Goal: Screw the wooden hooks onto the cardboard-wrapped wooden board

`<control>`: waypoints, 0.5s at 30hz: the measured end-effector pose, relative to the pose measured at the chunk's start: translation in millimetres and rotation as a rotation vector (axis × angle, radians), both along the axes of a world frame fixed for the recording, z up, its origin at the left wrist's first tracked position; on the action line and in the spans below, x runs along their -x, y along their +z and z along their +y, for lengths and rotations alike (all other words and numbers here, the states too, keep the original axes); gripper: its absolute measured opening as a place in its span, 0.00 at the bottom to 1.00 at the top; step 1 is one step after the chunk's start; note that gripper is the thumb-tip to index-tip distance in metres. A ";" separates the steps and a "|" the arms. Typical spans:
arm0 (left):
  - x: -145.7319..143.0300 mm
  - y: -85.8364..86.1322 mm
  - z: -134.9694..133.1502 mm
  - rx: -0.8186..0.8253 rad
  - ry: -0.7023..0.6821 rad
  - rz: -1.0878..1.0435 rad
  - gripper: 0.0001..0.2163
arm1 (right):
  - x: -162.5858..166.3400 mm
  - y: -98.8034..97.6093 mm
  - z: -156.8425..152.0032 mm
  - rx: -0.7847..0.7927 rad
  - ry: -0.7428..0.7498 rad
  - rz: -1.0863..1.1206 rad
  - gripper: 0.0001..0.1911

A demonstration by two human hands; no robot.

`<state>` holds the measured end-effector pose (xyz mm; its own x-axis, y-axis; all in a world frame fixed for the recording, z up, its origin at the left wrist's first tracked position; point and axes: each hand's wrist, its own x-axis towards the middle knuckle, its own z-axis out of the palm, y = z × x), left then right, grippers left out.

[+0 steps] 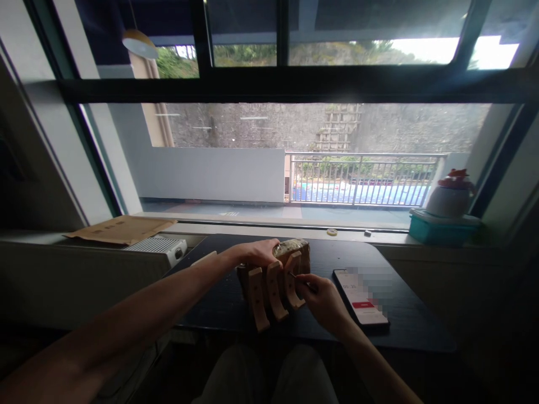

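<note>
A wooden assembly (273, 283) with three curved pale wooden ribs stands on a dark table (295, 325) in front of me. My left hand (257, 252) lies closed over its top back edge, gripping it. My right hand (320, 296) is closed in a pinch around a small thin tool, whose tip touches the right-hand rib. What the tool is I cannot make out.
A phone (361, 296) with a lit screen lies on the table to the right of my right hand. On the sill stand a teal box (442, 230) with a white jar, a flat cardboard sheet (120, 229) and a white device (158, 247). A large window fills the back.
</note>
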<state>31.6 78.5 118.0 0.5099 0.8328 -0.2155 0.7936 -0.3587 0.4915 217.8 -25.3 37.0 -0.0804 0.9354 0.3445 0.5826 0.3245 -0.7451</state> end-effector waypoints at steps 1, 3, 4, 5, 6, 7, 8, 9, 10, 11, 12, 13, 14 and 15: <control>-0.5 0.0 -0.6 -0.004 0.004 0.000 0.30 | -1.8 -0.4 1.2 0.031 0.027 0.062 0.16; -1.3 0.8 -1.6 -0.009 0.011 0.001 0.30 | -4.4 1.4 1.4 0.032 0.041 0.048 0.16; -1.6 1.3 -1.7 -0.010 0.014 0.002 0.30 | -4.9 3.6 0.4 0.003 0.027 -0.031 0.16; -1.7 1.9 -1.6 -0.011 0.016 0.003 0.30 | -4.7 6.3 -1.2 -0.040 0.009 -0.146 0.16; -1.6 2.3 -1.2 -0.011 0.018 0.004 0.30 | -4.0 9.3 -3.2 -0.087 -0.006 -0.287 0.15; -1.4 2.5 -0.5 -0.010 0.019 0.004 0.30 | -2.7 12.1 -5.1 -0.134 -0.016 -0.439 0.16; -1.0 2.4 0.3 -0.010 0.020 0.005 0.30 | -0.9 14.5 -6.8 -0.181 -0.018 -0.586 0.17; -0.5 1.9 1.3 -0.011 0.019 0.004 0.30 | 1.0 16.1 -8.1 -0.222 -0.014 -0.718 0.19; 0.2 1.2 2.4 -0.013 0.017 0.003 0.30 | 3.0 16.7 -9.1 -0.254 -0.006 -0.823 0.21; 0.9 0.2 3.4 -0.015 0.015 0.001 0.29 | 4.8 16.5 -9.6 -0.277 0.002 -0.896 0.23; 1.7 -0.9 4.3 -0.017 0.013 -0.001 0.29 | 6.3 15.6 -9.7 -0.290 0.007 -0.932 0.25; 2.4 -2.1 5.1 -0.019 0.011 -0.003 0.29 | 7.4 14.0 -9.6 -0.288 0.010 -0.933 0.26; 2.9 -3.2 5.7 -0.020 0.010 -0.004 0.28 | 7.9 12.1 -9.1 -0.272 0.009 -0.901 0.26; 3.3 -4.1 6.1 -0.022 0.010 -0.005 0.28 | 7.9 10.1 -8.2 -0.247 0.002 -0.836 0.25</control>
